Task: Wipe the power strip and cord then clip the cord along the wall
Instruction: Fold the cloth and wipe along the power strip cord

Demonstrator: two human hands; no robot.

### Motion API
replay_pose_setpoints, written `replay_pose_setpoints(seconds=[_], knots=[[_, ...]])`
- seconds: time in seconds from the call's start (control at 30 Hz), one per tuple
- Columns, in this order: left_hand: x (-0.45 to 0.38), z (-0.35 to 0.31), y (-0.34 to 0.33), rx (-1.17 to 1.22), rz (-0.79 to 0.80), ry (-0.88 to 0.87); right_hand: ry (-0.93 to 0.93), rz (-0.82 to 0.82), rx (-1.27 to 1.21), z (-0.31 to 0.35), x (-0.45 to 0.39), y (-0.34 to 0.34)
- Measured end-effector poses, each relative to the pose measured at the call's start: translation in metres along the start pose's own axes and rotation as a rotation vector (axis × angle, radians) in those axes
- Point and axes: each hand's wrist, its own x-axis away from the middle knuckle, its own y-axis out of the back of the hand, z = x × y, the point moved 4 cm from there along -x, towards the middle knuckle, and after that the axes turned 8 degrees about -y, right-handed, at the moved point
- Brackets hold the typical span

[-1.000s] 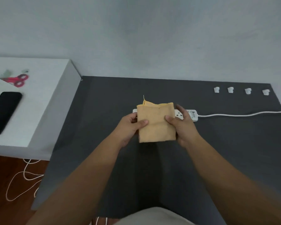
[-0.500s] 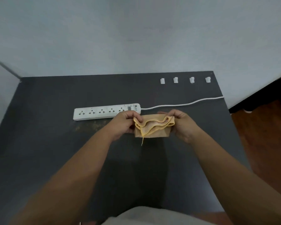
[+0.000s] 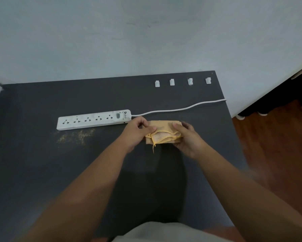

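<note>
Currently: folded yellow cloth (image 3: 164, 132), pinched by left hand (image 3: 138, 131) and right hand (image 3: 186, 137), fingers closed on it, apparently readying a wiping face; white six-outlet power strip (image 3: 94, 119) just beside, white cord (image 3: 178, 109) trailing beyond the cloth.

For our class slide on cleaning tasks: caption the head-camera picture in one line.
Both hands fold a yellow cloth beside a white power strip.

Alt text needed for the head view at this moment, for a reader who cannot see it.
Both hands, left hand and right hand, hold a folded yellow cloth just above a dark table. A white power strip lies to the left of the hands, its cord running right to the table edge. Four white clips sit in a row near the wall.
</note>
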Motion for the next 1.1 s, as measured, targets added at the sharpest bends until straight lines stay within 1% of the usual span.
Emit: replay_pose_setpoints(seconds=[0.07,0.1,0.2,0.27,0.37,0.4,0.43,0.5,0.53,0.57,0.6,0.63,0.7,0.73,0.8,0.87,0.97,1.1], knots=[[-0.001,0.003,-0.004,0.129,-0.041,0.001,-0.036,0.029,-0.164,-0.012,-0.008,-0.006],[-0.001,0.004,-0.004,0.171,-0.063,0.008,-0.037,0.024,-0.19,-0.016,-0.01,-0.011],[-0.001,0.008,-0.001,0.188,-0.139,0.035,0.018,0.003,-0.313,-0.024,-0.016,-0.025],[0.0,0.009,0.004,0.081,-0.183,0.027,0.066,-0.014,-0.385,-0.022,-0.018,-0.034],[-0.002,0.009,0.015,-0.166,-0.196,-0.035,0.161,-0.03,-0.388,0.006,-0.017,-0.044],[-0.004,0.007,0.022,-0.27,-0.206,-0.078,0.221,-0.051,-0.333,0.019,-0.017,-0.046],[-0.006,0.005,0.03,-0.378,-0.22,-0.133,0.312,-0.117,-0.186,0.031,-0.016,-0.048],[-0.012,0.0,0.049,-0.608,-0.238,-0.274,0.514,-0.304,0.354,0.05,-0.018,-0.062],[-0.017,-0.001,0.058,-0.728,-0.24,-0.339,0.57,-0.338,0.614,0.05,-0.025,-0.075],[-0.024,-0.001,0.067,-0.842,-0.229,-0.383,0.581,-0.34,0.831,0.046,-0.034,-0.091],[-0.031,-0.001,0.075,-0.942,-0.207,-0.402,0.574,-0.327,0.999,0.037,-0.046,-0.104],[-0.038,0.0,0.081,-1.027,-0.175,-0.401,0.563,-0.313,1.115,0.028,-0.06,-0.116],[-0.048,0.002,0.087,-1.13,-0.093,-0.382,0.538,-0.324,1.208,0.012,-0.08,-0.133],[-0.051,0.003,0.088,-1.137,-0.056,-0.364,0.535,-0.353,1.233,0.009,-0.085,-0.138],[-0.054,0.003,0.089,-1.087,-0.028,-0.319,0.551,-0.402,1.294,0.006,-0.088,-0.142],[-0.055,0.002,0.091,-1.043,-0.035,-0.3,0.566,-0.413,1.378,0.008,-0.089,-0.141],[-0.055,0.002,0.094,-1.02,-0.038,-0.254,0.515,-0.454,1.443,0.022,-0.09,-0.12],[-0.055,0.002,0.093,-0.995,-0.037,-0.238,0.472,-0.613,1.404,0.051,-0.083,-0.071]])
